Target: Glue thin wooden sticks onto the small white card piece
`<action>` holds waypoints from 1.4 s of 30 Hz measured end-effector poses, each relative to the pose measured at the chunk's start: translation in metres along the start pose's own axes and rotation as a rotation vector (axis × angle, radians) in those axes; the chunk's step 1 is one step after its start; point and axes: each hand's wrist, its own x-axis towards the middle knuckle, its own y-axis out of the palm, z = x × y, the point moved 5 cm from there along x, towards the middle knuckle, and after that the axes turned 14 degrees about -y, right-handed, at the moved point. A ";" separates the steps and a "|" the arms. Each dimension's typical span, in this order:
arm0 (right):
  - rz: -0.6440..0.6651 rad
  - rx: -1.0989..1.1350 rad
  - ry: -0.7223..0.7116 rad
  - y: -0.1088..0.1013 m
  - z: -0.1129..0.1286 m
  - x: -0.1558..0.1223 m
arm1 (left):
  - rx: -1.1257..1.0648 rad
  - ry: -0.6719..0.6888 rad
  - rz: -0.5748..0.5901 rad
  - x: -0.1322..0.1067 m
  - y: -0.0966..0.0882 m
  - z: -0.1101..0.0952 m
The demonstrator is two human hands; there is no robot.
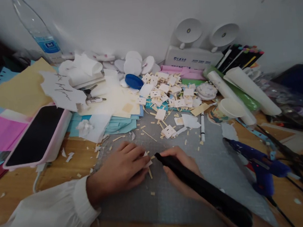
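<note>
Head view: a phone (36, 137) lies toward 10 o'clock on the wooden tabletop (58, 176) as a person's left hand (123, 166), fingers curled, holds a small pale piece (149, 162) at its fingertips; whether it pinches or presses is hidden. Low at center on the gray mat (139, 209), the piece, probably thin card with narrow strips jutting out, looks feather-light and easily bent or lost under a finger; its flat edges appear a safer hold than the fragile strips. At 1 o'clock from it sits a heap of similar pieces (163, 89). The right hand (181, 185), toward 4 o'clock, is wrapped around a black pen-shaped tool (201, 187), its tip just beside the piece, contact unclear. Rigid and likely heavier, the tool seems best gripped around its barrel. A blue glue gun (262, 168) lies at 3 o'clock.
</note>
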 end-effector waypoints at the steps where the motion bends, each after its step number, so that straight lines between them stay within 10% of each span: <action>1: 0.023 -0.028 -0.010 0.002 0.001 0.001 | 0.013 0.002 0.024 0.001 0.001 0.000; 42: 0.132 -0.156 -0.069 0.025 -0.008 -0.008 | 0.234 0.027 0.001 -0.002 0.010 -0.006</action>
